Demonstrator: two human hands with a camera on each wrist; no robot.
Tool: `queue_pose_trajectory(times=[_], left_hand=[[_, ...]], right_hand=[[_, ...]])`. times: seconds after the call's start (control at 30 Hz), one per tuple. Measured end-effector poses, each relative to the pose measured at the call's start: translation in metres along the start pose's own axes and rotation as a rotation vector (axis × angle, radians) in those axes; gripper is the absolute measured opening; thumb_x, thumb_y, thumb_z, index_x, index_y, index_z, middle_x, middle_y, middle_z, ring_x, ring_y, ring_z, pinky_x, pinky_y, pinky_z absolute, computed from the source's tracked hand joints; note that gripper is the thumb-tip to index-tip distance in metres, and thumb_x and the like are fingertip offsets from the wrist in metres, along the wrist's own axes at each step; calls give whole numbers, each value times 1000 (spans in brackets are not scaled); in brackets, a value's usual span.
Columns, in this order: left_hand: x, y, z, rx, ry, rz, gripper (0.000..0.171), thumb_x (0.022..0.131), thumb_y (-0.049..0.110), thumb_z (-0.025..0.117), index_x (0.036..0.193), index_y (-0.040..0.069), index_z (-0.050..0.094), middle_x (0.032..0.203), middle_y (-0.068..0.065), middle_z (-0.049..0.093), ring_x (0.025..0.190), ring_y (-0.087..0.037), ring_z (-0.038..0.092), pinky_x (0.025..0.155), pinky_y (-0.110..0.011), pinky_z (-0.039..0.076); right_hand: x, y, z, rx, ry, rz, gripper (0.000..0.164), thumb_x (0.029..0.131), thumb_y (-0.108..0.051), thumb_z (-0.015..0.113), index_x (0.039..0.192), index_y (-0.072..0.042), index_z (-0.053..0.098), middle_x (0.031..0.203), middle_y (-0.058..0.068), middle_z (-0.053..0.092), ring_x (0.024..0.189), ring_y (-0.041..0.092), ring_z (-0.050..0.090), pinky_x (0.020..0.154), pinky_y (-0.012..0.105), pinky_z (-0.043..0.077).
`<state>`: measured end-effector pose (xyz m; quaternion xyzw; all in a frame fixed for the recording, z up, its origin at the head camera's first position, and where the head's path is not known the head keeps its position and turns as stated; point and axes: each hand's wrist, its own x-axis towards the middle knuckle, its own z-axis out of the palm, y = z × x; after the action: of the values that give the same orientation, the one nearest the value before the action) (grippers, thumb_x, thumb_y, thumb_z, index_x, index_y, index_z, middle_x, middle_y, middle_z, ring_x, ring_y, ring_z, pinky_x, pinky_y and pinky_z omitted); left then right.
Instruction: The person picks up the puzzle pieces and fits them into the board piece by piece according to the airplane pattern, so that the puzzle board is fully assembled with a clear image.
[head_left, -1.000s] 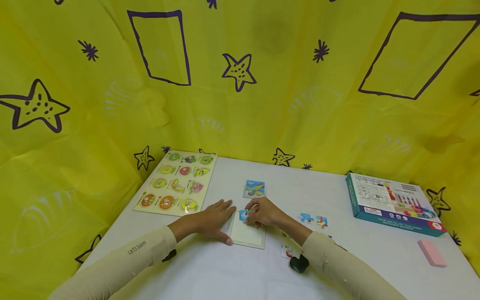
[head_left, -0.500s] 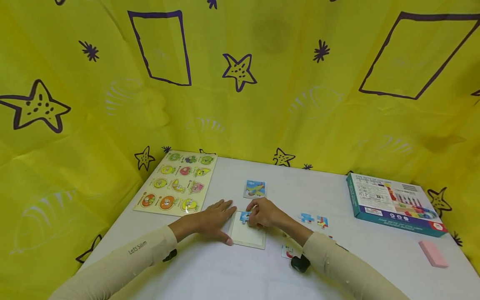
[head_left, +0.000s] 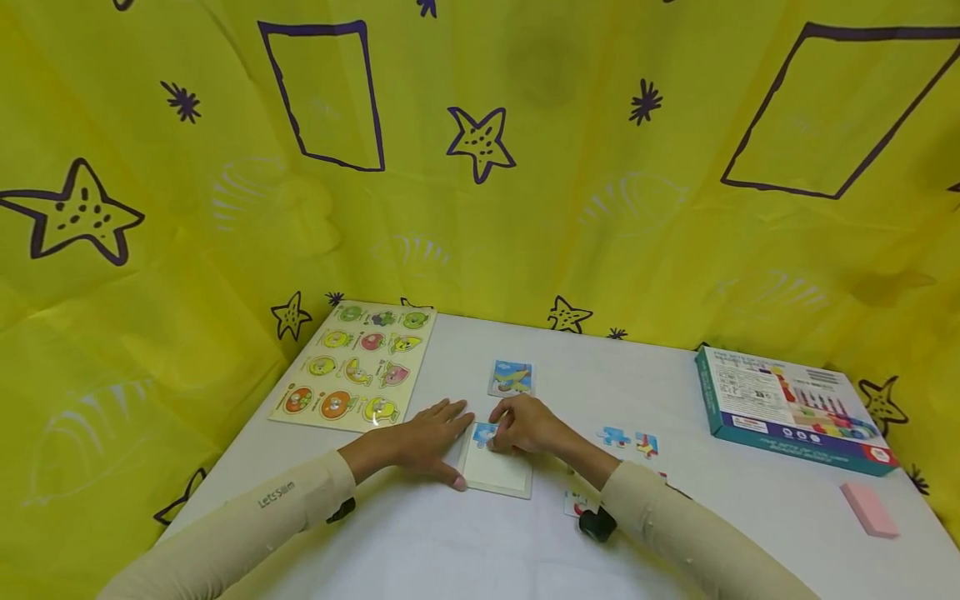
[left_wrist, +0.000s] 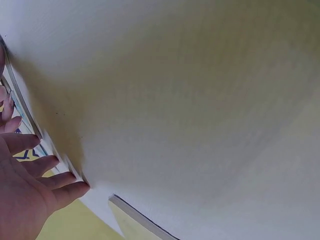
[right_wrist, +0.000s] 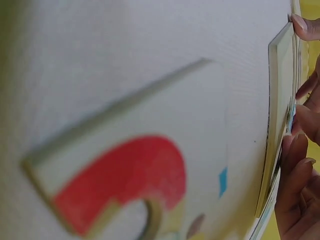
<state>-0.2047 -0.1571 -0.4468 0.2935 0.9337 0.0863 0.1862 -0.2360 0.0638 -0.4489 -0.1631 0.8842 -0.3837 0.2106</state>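
A shallow white puzzle tray (head_left: pixel 498 482) lies on the table in front of the person. In its far left corner is a blue jigsaw piece (head_left: pixel 482 434), low against the tray floor. The right hand (head_left: pixel 527 425) pinches this piece at its right side with thumb and fingertips; in the right wrist view the fingers (right_wrist: pixel 297 180) reach over the tray edge to it. Spread along the tray's left side, the left hand (head_left: pixel 429 442) keeps its fingers straight, its thumb at the near left corner. The left wrist view shows those fingertips along the tray's edge.
Loose jigsaw pieces, including a blue piece (head_left: pixel 615 437) and a red-marked piece (head_left: pixel 576 503), lie right of the tray, partly under the right forearm. Beyond it is a small picture puzzle (head_left: pixel 512 378). A fruit board (head_left: pixel 352 367), a boxed set (head_left: pixel 795 408) and a pink block (head_left: pixel 868 509) flank them.
The blue jigsaw piece has shifted slightly left into the tray's far left corner and turned a little, the right hand moving with it. The left hand stays put.
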Motion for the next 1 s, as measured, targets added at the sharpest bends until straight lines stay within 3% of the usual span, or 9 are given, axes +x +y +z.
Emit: queue_pose_trajectory(times=[0.23,0.67,1.0], left_hand=[[0,0,0,15,7,3,107,79,66,74,157,6,31,166,-16,23,153,-42,20,122,-55,26],[1,0,1,-12,6,5,107,79,65,74,157,6,31,166,-17,21,153,-43,17,122,-55,24],[2,-2,2,17,5,4,107,79,68,72,158,7,31,166,-17,21,153,-43,18,123,-53,24]], right_hand=[[1,-1,0,-13,10,-1,21,79,-6,83,99,-5,74,69,0,65,55,12,57,55,23,47],[-2,-4,-1,-106,55,-5,21,76,-12,87,93,-9,75,70,-2,63,59,11,56,55,23,44],[-1,-6,1,-115,80,-26,20,76,-11,86,93,-9,76,70,-3,64,61,11,56,55,23,43]])
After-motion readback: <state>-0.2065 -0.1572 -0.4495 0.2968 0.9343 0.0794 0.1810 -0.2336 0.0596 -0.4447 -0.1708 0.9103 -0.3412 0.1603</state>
